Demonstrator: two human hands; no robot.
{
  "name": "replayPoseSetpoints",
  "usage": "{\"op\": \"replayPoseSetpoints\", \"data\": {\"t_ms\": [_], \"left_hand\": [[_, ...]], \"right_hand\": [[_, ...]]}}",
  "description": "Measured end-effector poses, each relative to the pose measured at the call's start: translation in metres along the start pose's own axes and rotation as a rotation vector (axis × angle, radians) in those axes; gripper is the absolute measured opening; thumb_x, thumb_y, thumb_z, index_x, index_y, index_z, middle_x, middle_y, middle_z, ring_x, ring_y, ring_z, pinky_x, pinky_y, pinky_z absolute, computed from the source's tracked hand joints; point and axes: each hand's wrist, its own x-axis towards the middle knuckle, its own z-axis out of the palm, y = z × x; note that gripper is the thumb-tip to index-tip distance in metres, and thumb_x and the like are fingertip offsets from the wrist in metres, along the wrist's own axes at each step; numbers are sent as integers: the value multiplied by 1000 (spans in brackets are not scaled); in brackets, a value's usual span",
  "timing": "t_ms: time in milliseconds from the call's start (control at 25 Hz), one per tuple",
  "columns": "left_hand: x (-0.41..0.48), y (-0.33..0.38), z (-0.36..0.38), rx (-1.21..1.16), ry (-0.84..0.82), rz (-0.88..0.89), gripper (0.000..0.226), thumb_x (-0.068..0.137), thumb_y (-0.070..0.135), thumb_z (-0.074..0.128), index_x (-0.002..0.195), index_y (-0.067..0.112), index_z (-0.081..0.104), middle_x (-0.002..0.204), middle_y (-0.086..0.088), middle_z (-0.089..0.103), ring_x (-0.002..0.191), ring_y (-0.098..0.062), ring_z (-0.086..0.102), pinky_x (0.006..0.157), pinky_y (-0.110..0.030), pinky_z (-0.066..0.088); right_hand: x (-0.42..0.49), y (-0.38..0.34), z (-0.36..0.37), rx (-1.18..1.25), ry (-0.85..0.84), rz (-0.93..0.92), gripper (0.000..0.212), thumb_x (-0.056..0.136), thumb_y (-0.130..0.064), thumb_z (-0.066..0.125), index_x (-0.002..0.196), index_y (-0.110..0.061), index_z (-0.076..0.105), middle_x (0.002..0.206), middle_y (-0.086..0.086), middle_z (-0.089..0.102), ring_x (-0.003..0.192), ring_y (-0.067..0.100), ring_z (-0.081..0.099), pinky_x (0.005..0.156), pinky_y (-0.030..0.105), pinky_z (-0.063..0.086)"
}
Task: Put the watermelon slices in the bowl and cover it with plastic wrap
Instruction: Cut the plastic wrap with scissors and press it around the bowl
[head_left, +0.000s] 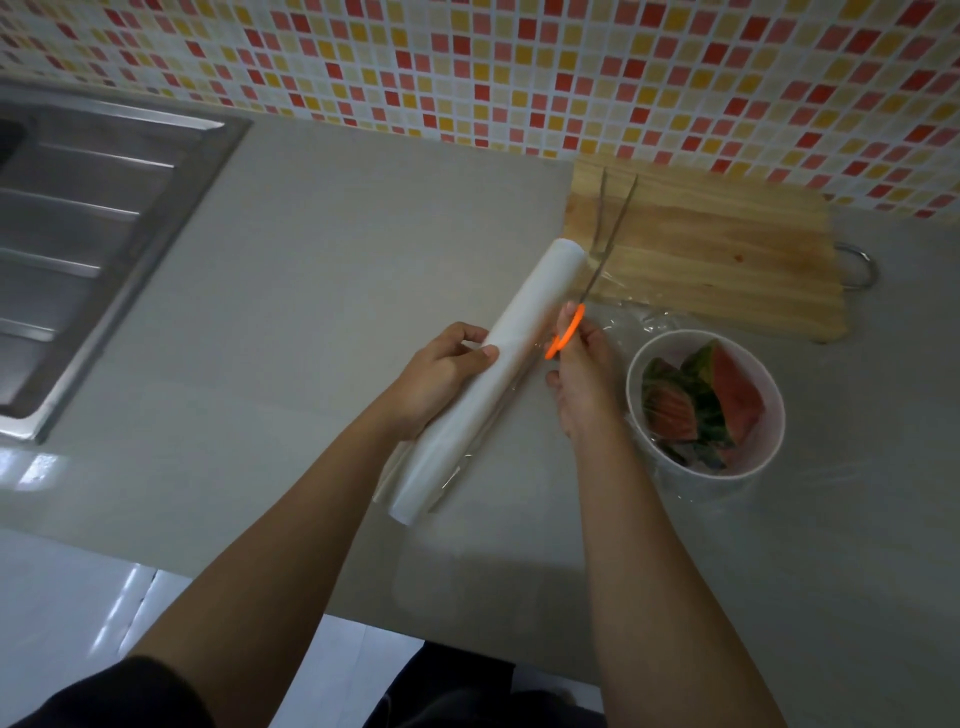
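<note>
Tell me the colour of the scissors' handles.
Bright orange, seen in the head view: the scissors, held in the right hand, have orange handles and open metal blades.

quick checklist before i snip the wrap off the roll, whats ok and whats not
1. Watermelon slices all in the bowl: ok, none left on the cutting board.
2. Film drawn across the bowl: ok, it lies over the top and hangs down the side.
3. Film covers the whole rim: cannot tell, the far edge is too clear to read.
4. Left hand grips the roll: ok.
5. Right hand holds the scissors, blades open beside the roll: ok.
6. Fingers out of the blades' way: ok, the blades point away toward the board.
</note>
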Motion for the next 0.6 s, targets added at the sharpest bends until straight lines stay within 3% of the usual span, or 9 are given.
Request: {"op": "replayPoseSetpoints", "data": {"t_ms": [200, 360, 480, 600], "left_hand": [[-9, -7, -19, -49, 68, -23, 23, 73, 42, 61, 92, 29, 64, 101, -12, 66, 86, -26, 62, 79, -38, 48], [-14, -11, -23, -110, 264, -10, 31, 83, 42, 56, 108, 26, 66, 110, -10, 69, 100, -31, 66, 93, -47, 52], [-17, -15, -24, 56, 353, 28, 33, 93, 39, 48, 118, 24, 64, 113, -1, 67, 101, -22, 63, 92, -37, 49], [-17, -19, -24, 215, 372, 93, 32, 98, 31, 41, 113, 16, 65, 100, -2, 62, 100, -23, 55, 81, -28, 38]], "right_hand": [[5, -2, 11, -58, 15, 8, 31, 93, -36, 49, 66, -22, 49, 57, -3, 40, 38, 1, 28, 35, 15, 21], [-30, 24, 16, -368, 13, -20, 19, 87, -32, 61, 81, -14, 62, 61, -1, 56, 47, -1, 48, 49, 18, 39], [-58, 39, 10, -675, -26, -100, 24, 86, -31, 60, 77, -9, 63, 64, 7, 64, 61, 19, 60, 59, 30, 44], [-64, 38, 9, -978, -8, -239, 28, 84, -30, 60, 74, -4, 64, 71, 15, 66, 70, 32, 60, 60, 35, 34]]}}
